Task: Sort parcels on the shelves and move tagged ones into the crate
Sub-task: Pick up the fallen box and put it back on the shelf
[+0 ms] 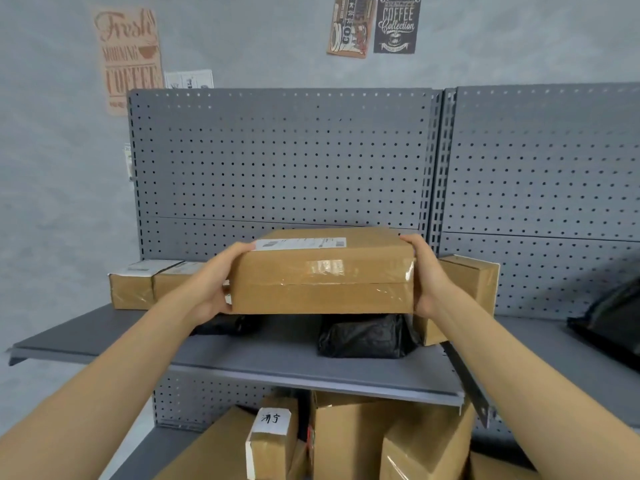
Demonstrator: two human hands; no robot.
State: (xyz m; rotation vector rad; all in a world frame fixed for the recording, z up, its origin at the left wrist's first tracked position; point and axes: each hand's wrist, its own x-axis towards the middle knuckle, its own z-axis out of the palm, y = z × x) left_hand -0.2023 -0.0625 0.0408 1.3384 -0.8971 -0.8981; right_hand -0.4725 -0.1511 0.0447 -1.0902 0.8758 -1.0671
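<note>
Hands are gripping 1 flat cardboard parcel (322,271) from both ends, holding it level in the air at frame centre, above the grey shelf (277,358). Left hand (211,285) is wrapping the parcel's 9 o'clock end, thumb lying on the top edge beside the white shipping label (299,243), fingers curling underneath. Right hand (427,275) is clamping the 3 o'clock end, thumb on the top corner, palm pressing the side. Clear tape is running across the parcel's front face.

Black poly bag (363,336) is sitting on the shelf directly below the parcel, at 6 o'clock from it. A second dark bag (225,323) is showing partly behind the left wrist. 2 small labelled boxes (149,282) are sitting side by side at 9 o'clock, toward the shelf's back. Upright brown box (467,292) is standing behind the right hand at 3 o'clock. Another black bag (609,323) is lying on the neighbouring shelf at the far 3 o'clock edge.

Lower shelf at 6 o'clock is holding several cartons (381,441), 1 slim box (270,441) carrying a white handwritten tag. Grey pegboard (277,161) is backing the unit; coffee posters (374,24) are hanging at 12 o'clock.
</note>
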